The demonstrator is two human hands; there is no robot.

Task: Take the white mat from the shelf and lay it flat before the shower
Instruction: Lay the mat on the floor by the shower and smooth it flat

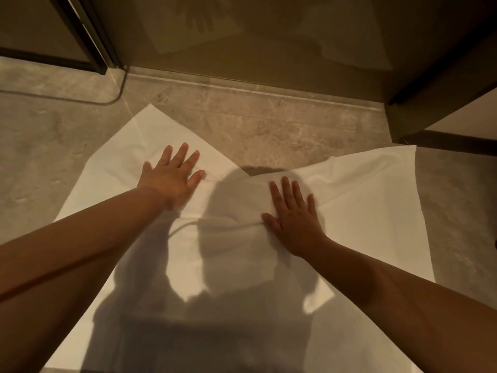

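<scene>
Notably, the white mat (pixel 357 200) lay spread on the stone floor (pixel 269 130) just before the shower threshold (pixel 242 87) — creased at centre. Both the left hand (pixel 172 179) and right hand (pixel 293 219) pressed palm-down on it, fingers extended — gripping nothing.
</scene>
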